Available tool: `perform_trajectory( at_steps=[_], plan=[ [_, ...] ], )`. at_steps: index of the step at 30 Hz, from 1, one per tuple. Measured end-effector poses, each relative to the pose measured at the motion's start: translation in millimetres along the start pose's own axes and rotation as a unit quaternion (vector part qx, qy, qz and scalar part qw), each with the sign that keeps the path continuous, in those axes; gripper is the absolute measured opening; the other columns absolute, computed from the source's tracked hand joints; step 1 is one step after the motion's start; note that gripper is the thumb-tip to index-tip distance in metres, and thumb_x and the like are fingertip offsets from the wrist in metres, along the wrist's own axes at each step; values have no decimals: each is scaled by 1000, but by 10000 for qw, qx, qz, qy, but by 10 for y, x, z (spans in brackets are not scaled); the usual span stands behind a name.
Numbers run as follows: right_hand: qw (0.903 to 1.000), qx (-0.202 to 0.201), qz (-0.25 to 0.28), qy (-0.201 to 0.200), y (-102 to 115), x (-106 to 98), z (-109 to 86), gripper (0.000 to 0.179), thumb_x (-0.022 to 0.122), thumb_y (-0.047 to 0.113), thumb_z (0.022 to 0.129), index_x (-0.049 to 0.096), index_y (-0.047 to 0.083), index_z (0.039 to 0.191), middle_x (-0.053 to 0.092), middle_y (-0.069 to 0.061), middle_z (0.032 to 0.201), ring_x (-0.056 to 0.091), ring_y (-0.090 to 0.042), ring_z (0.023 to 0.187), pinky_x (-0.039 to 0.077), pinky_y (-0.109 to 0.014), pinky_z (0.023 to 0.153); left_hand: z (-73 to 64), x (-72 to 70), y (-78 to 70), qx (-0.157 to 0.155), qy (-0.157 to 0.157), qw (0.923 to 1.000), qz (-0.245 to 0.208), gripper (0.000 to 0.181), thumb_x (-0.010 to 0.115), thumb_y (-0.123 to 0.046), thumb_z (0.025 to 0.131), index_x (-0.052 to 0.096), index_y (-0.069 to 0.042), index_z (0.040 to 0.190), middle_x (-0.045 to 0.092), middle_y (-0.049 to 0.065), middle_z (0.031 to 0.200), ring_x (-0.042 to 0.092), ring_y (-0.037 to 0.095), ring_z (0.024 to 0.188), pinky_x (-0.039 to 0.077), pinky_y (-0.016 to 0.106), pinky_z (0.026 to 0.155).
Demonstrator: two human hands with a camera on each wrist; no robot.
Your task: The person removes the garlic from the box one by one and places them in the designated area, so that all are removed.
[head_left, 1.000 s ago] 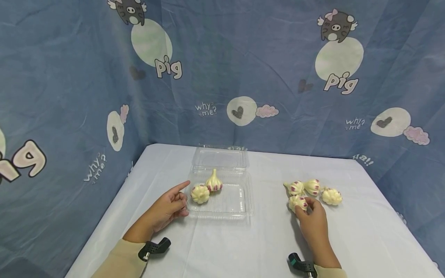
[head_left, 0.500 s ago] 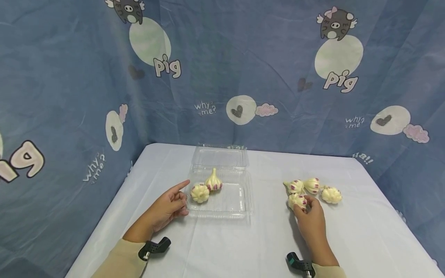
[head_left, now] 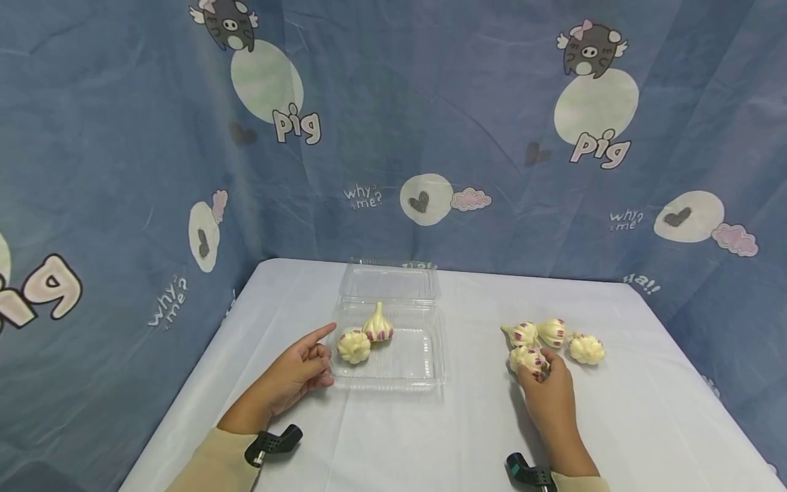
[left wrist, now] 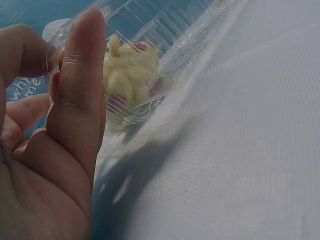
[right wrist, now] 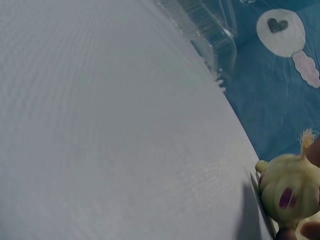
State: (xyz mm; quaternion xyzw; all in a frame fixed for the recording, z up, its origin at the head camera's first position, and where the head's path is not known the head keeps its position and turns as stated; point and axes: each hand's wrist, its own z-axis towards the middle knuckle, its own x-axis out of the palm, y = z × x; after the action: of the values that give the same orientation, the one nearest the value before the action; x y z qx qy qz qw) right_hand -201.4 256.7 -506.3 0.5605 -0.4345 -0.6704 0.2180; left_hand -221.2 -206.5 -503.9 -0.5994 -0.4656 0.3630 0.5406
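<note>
My left hand (head_left: 298,372) is at the left edge of an open clear plastic clamshell container (head_left: 406,383), index finger pointing along its rim and thumb and fingers about the edge. In the left wrist view the thumb (left wrist: 77,85) lies against the clear wall, other fingers behind it. Two garlic bulbs sit in the container's left part: one stem-up bulb (head_left: 378,326) and one knobbly bulb (head_left: 353,347) nearer me. On the right, my right hand (head_left: 550,393) pinches another garlic bulb (head_left: 522,359) between thumb and fingers; the right wrist view shows this bulb (right wrist: 287,192) at its edge.
Close around the right hand lie three more garlic bulbs: a left one (head_left: 522,333), a middle one (head_left: 551,332) and a right one (head_left: 587,348). The container's lid (head_left: 389,281) lies folded back. A blue printed cloth (head_left: 344,137) hangs behind the white table (head_left: 393,444).
The right hand shifts slightly left, and the pinched garlic bulb turns a little in its fingers. The left hand and the container stay in place.
</note>
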Motion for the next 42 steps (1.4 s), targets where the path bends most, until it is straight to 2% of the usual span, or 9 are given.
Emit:
perform_trajectory(
  at_steps=[5,9,12,16,25,28,32,35,42],
  plan=[
    [9987,-180,-5,-475,29,38,-47,73,67,24,98,34,-6,155,32,-38,155,35,-50,143,40,-65,114,-4,-8,1,-22,25,10000,4,74,54,3,102,24,-16,167,48,4,101,55,11,82,64,28,77],
    [9959,-398,26,-808,98,45,-112,73,70,21,96,35,-5,155,30,-36,156,29,-52,147,33,-68,117,0,-13,8,-39,31,10000,12,75,55,2,102,24,-15,167,48,4,102,55,11,82,64,28,77],
    [9932,-552,213,-1002,164,30,-160,73,70,18,95,35,-2,156,28,-33,159,25,-51,151,28,-69,121,11,-12,16,-43,44,10000,10,75,55,2,102,24,-16,167,48,3,101,55,11,82,64,28,77],
    [9880,-861,535,-1162,243,23,-192,68,68,14,96,38,0,155,31,-27,160,28,-45,152,30,-65,122,25,-6,23,-65,22,10000,-14,75,55,3,101,25,-18,167,48,3,100,55,12,82,64,28,77],
    [9775,-1965,144,-752,286,170,-210,56,73,7,91,52,-1,142,42,-21,155,36,-40,147,36,-63,115,-19,-16,63,-67,-34,9999,-112,75,54,4,101,25,-17,167,48,3,100,55,11,82,64,27,76],
    [9745,-2170,125,-556,350,203,-204,55,73,5,89,53,-1,140,46,-21,151,40,-39,144,36,-61,115,-21,-16,70,-34,-2,9999,-107,76,54,4,101,24,-16,167,48,2,100,55,11,82,64,27,76],
    [9758,-2175,198,-118,464,264,-200,57,74,4,90,51,0,143,47,-19,151,43,-36,145,38,-51,122,-21,-28,73,-37,-32,10000,-69,75,55,4,101,25,-17,167,48,2,100,55,11,82,64,27,76],
    [9778,-2045,365,260,557,322,-197,58,73,5,92,50,2,145,46,-17,151,43,-32,147,39,-40,120,-20,-37,71,-45,-33,10000,-38,75,55,3,101,25,-17,167,48,3,100,55,11,82,64,27,76],
    [9713,-1667,1238,1164,792,471,-185,55,70,2,95,48,-2,145,45,-18,153,39,-34,151,38,-40,123,7,-47,43,44,86,10000,21,73,53,2,103,23,-16,167,48,2,100,55,10,81,64,27,77]
  ],
)
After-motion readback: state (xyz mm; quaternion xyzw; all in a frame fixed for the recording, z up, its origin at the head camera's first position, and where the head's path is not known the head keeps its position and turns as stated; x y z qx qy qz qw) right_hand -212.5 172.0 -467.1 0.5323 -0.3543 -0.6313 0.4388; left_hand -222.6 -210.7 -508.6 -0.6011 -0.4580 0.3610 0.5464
